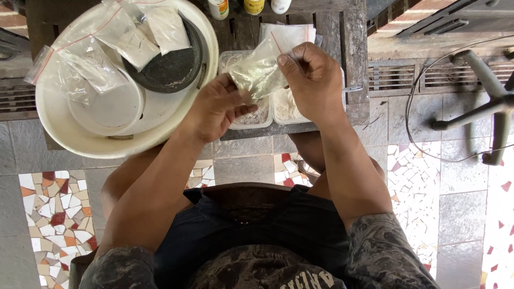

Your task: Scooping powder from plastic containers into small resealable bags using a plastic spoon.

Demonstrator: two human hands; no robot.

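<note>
Both my hands hold a small clear plastic bag [257,70] with pale powder inside, above two clear plastic trays [281,109] of white powder on a dark wooden table. My left hand [217,107] grips the bag's lower left end. My right hand [308,75] pinches the bag's upper right part between thumb and fingers. Behind the bag lie flat empty zip bags [289,35] with a red strip.
A large cream basin [80,136] at the left holds a white plate, a dark bowl [171,69] and several filled powder bags [96,59]. Bottles [218,8] stand at the table's far edge. A chair base [487,107] and cable are on the tiled floor at right.
</note>
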